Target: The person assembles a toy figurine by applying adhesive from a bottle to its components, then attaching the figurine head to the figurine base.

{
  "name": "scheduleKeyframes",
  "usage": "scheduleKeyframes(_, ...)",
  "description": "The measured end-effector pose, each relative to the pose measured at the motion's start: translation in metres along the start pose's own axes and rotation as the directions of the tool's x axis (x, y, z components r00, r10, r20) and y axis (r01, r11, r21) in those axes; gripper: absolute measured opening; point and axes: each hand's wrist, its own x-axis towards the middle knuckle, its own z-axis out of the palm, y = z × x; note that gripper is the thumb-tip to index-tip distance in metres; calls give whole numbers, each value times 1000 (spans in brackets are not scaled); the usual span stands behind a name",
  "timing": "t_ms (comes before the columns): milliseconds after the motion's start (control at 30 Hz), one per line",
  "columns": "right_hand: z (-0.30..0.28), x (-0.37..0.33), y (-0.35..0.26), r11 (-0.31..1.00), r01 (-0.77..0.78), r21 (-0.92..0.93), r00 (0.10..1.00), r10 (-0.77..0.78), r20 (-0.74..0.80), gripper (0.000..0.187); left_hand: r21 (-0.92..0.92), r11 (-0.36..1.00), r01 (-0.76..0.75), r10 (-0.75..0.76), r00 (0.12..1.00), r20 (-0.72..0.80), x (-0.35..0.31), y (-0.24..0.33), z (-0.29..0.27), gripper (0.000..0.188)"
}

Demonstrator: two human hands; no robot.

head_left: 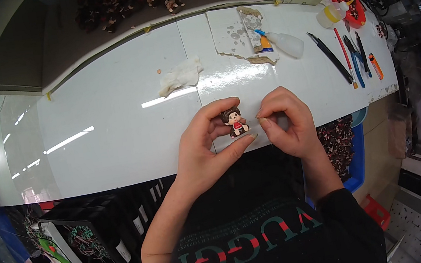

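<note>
A small toy figurine point(235, 119) with dark brown hair, a pale face and a red bib is upright above the white table, its front turned toward me. My left hand point(202, 146) holds it from the left side, with the thumb below and the fingers curled around its top and back. Just right of the figurine, my right hand point(292, 123) is closed in a pinch, thumb against forefinger, apart from the toy. Whatever that pinch may hold is too small to make out.
On the white table point(114, 140) lie a crumpled cloth point(180, 77), a worn board point(232, 38), a squeeze bottle point(289, 44), tweezers point(331, 58), a brush point(345, 57) and pliers point(355, 55). Figurines crowd the shelf point(135, 31) behind. A blue bin point(361, 163) stands below right.
</note>
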Motion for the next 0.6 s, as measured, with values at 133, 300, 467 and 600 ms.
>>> scheduleKeyframes(133, -6, -1, 2, 1000, -2, 16, 1000, 2, 2, 16, -41, 999, 5, -5, 1000, -5, 2, 1, 5, 54)
scheduleKeyframes(300, -13, -2, 3, 999, -10, 40, 1000, 10, -7, 16, -57, 998, 39, -39, 999, 0, 6, 1, 12, 55)
scheduleKeyframes(467, -18, -3, 3, 999, -14, 50, 1000, 15, -14, 17, -54, 995, 80, -80, 997, 3, 7, 2, 15, 54)
scheduleKeyframes(600, -20, -4, 5, 999, 1, 52, 1000, -1, -17, 17, -51, 994, 94, -94, 996, 2, 8, 2, 18, 53)
